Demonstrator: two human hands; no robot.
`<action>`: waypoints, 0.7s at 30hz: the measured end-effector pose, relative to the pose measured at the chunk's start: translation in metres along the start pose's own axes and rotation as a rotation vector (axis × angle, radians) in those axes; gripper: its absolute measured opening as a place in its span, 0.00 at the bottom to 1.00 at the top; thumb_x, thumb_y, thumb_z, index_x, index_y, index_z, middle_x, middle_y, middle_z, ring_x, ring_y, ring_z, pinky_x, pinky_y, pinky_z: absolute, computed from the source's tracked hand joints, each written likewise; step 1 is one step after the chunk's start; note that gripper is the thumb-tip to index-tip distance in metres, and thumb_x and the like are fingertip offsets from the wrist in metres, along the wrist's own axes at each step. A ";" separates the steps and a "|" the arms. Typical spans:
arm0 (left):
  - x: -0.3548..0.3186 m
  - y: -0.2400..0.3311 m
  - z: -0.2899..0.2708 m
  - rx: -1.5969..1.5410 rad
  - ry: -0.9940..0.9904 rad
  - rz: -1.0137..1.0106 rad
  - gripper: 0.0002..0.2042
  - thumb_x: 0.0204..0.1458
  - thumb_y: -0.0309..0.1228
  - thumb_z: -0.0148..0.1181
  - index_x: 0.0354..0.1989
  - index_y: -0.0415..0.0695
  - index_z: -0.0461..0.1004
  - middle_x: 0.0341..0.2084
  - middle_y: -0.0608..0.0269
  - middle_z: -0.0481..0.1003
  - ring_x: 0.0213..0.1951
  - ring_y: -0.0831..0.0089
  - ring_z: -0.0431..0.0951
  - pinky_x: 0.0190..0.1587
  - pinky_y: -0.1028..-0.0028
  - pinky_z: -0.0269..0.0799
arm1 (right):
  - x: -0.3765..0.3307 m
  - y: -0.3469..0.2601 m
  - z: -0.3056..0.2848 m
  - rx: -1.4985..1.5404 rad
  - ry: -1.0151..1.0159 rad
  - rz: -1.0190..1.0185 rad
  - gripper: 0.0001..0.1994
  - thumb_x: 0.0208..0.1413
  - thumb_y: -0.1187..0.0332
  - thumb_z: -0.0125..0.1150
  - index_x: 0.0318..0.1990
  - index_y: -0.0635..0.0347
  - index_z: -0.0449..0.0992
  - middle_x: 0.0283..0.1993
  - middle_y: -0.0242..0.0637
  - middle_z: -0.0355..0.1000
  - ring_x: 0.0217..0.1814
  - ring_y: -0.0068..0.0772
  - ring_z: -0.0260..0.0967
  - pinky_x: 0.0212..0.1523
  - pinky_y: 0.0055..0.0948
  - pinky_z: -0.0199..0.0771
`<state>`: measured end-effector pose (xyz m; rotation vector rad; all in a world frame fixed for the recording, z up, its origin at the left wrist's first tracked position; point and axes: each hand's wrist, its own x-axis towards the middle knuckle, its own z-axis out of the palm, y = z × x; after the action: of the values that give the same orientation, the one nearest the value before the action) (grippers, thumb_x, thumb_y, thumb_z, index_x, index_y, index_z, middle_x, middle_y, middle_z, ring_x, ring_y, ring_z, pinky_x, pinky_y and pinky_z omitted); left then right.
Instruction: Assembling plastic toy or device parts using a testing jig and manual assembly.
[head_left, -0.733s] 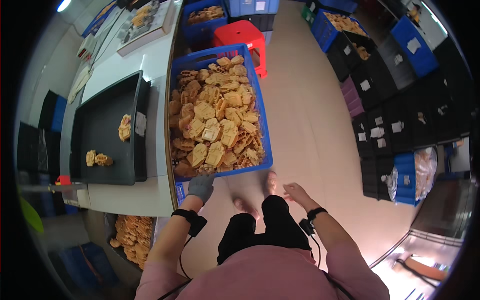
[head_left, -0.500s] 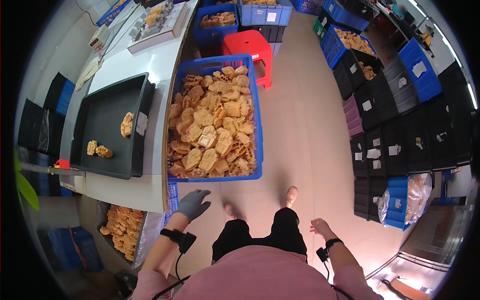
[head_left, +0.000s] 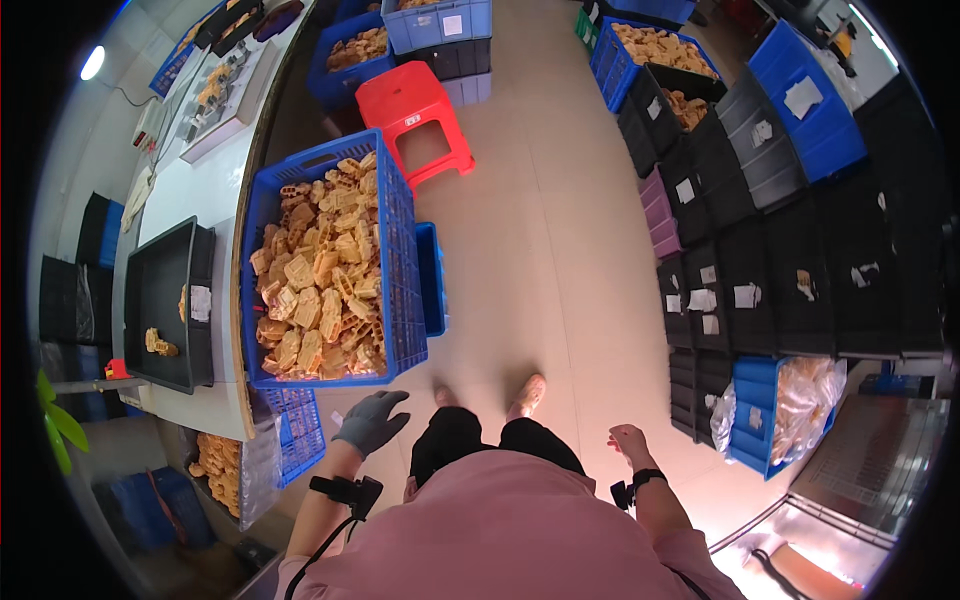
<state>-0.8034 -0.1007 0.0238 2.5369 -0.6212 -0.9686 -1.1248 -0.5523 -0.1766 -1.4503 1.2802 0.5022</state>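
Note:
My left hand [head_left: 372,424], in a grey glove, hangs open just below the near edge of a blue crate, with nothing in it. The blue crate [head_left: 404,285] is heaped with tan moulded pieces [head_left: 325,270], chunky and ridged. Bare and out to my other side, my right hand [head_left: 629,441] hangs beside my leg, its fingers loosely bent and holding nothing I can see. A black tray [head_left: 165,255] on the white worktable [head_left: 212,412] carries a few similar tan pieces [head_left: 160,343].
A red stool [head_left: 412,100] stands beyond the crate, and a blue bin [head_left: 431,280] sits low at its right. Stacked black bins [head_left: 790,240] line the right side. Below the table stands another container of tan pieces [head_left: 217,468]. Tiled floor [head_left: 540,240] runs between.
My view has shifted right, so the crate, tray and stool sit farther left and the blue bin beside the crate shows. Both hands stay low and apart, and the right fingers look more bent.

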 end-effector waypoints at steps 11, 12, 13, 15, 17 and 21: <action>0.181 0.029 0.037 0.017 -0.291 -0.078 0.22 0.56 0.45 0.59 0.59 0.54 0.72 0.54 0.55 0.73 0.57 0.54 0.73 0.59 0.56 0.69 | 0.129 -0.234 0.015 -0.676 0.044 -0.356 0.10 0.54 0.60 0.61 0.35 0.54 0.82 0.35 0.41 0.81 0.39 0.42 0.79 0.42 0.38 0.79; 0.204 0.015 0.043 0.012 -0.308 -0.087 0.22 0.56 0.45 0.59 0.59 0.54 0.72 0.54 0.55 0.73 0.57 0.54 0.73 0.59 0.56 0.69 | 0.142 -0.253 0.027 -0.724 0.050 -0.368 0.09 0.55 0.60 0.61 0.35 0.54 0.82 0.36 0.41 0.80 0.41 0.44 0.79 0.43 0.40 0.78; 0.231 0.000 0.055 -0.011 -0.268 -0.076 0.22 0.56 0.45 0.58 0.59 0.54 0.72 0.53 0.54 0.74 0.57 0.53 0.73 0.59 0.56 0.69 | 0.165 -0.273 0.036 -0.781 0.059 -0.388 0.09 0.55 0.61 0.60 0.35 0.53 0.82 0.38 0.41 0.80 0.42 0.45 0.78 0.43 0.42 0.78; 0.273 0.020 0.054 -0.013 -0.293 -0.125 0.23 0.55 0.43 0.59 0.59 0.52 0.71 0.51 0.51 0.74 0.55 0.51 0.73 0.58 0.57 0.70 | 0.208 -0.292 0.041 -0.813 0.086 -0.398 0.10 0.55 0.61 0.61 0.37 0.56 0.81 0.38 0.44 0.80 0.41 0.47 0.78 0.43 0.41 0.78; 0.300 0.018 0.064 -0.089 -0.232 -0.080 0.24 0.53 0.41 0.62 0.59 0.53 0.71 0.53 0.53 0.73 0.56 0.51 0.72 0.58 0.55 0.69 | 0.244 -0.324 0.062 -0.864 0.043 -0.386 0.09 0.56 0.62 0.60 0.37 0.55 0.82 0.37 0.45 0.79 0.41 0.47 0.78 0.43 0.42 0.78; 0.346 0.024 0.098 -0.147 -0.263 -0.118 0.26 0.51 0.41 0.65 0.60 0.52 0.70 0.55 0.52 0.71 0.59 0.52 0.70 0.58 0.54 0.68 | 0.336 -0.347 0.102 -0.991 -0.037 -0.375 0.09 0.56 0.63 0.58 0.36 0.54 0.81 0.36 0.45 0.79 0.41 0.49 0.78 0.42 0.43 0.78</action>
<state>-0.6460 -0.3146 -0.2190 2.3582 -0.4545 -1.3524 -0.6731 -0.6638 -0.3419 -2.4128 0.6784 0.9678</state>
